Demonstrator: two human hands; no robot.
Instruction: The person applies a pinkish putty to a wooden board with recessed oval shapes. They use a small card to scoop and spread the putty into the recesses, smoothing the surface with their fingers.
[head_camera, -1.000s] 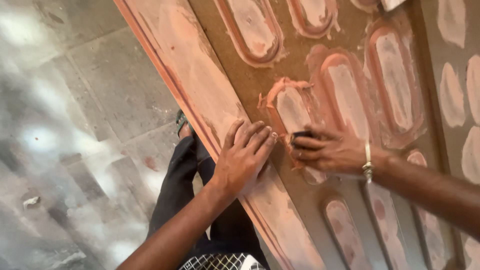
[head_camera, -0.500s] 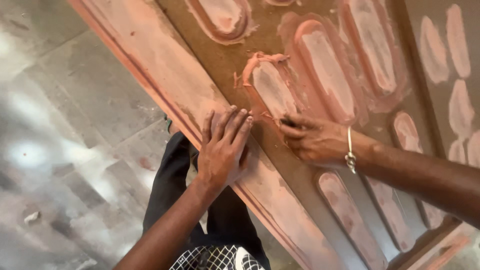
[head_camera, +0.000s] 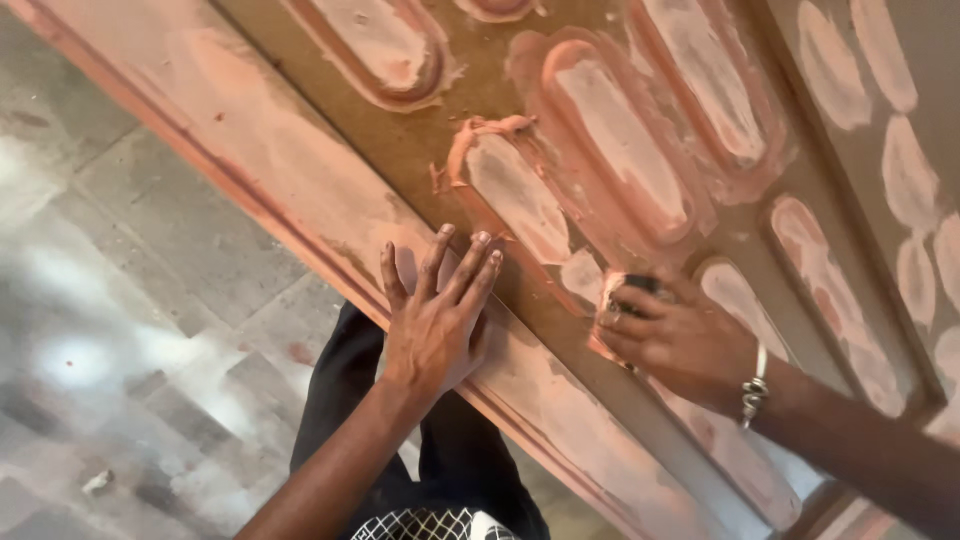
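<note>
Left hand (head_camera: 435, 320) flat on door panel (head_camera: 300, 190), right hand (head_camera: 675, 335) gripping scraper (head_camera: 630, 292)

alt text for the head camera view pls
Two bare hands work on a carved wooden door panel smeared with pinkish filler: the left hand lies flat on its frame, while the right hand presses a small dark tool beside an oval moulding.

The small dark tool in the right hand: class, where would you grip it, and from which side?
Grip the dark tool by its upper back, coming from above as the right hand does; its putty-smeared edge lies against the door panel, so only the top is free.
</note>
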